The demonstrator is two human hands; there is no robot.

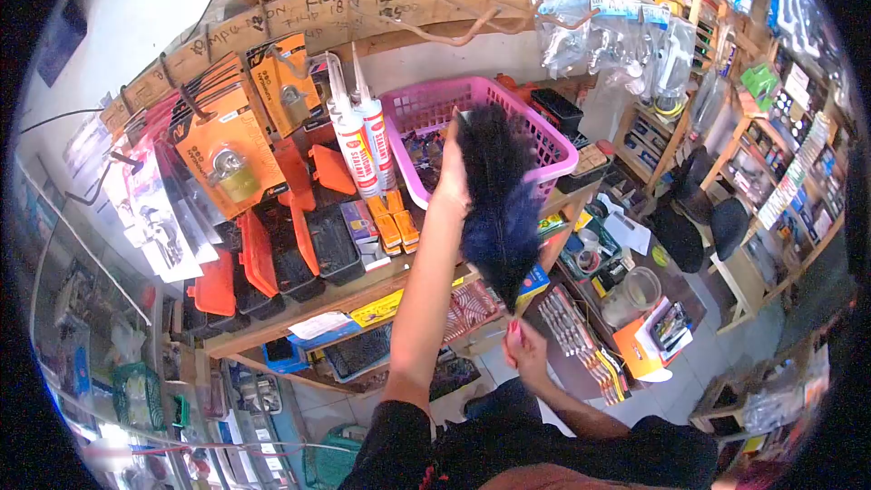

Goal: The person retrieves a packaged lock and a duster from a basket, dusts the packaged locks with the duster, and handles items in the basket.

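Note:
A dark, fluffy duster (499,204), black with a bluish tint, stands upright in front of the pink basket (422,191). Its lower end narrows toward my right hand (526,351), whose fingers are curled closed around what looks like its handle, with a red-nailed thumb on top. My left arm reaches up to the basket, and my left hand (453,172) is at the duster's left side. The duster hides most of the left fingers, so I cannot tell what they grip. Small dark and coloured items lie inside the basket.
Left of the basket are sealant tubes (360,141), small orange boxes (392,220), carded padlocks (231,172) and black bins with orange lids (259,245). Metal hooks (454,32) jut from the wooden board. Bagged taps (617,41) hang at right. A low table holds a clear tub (642,286).

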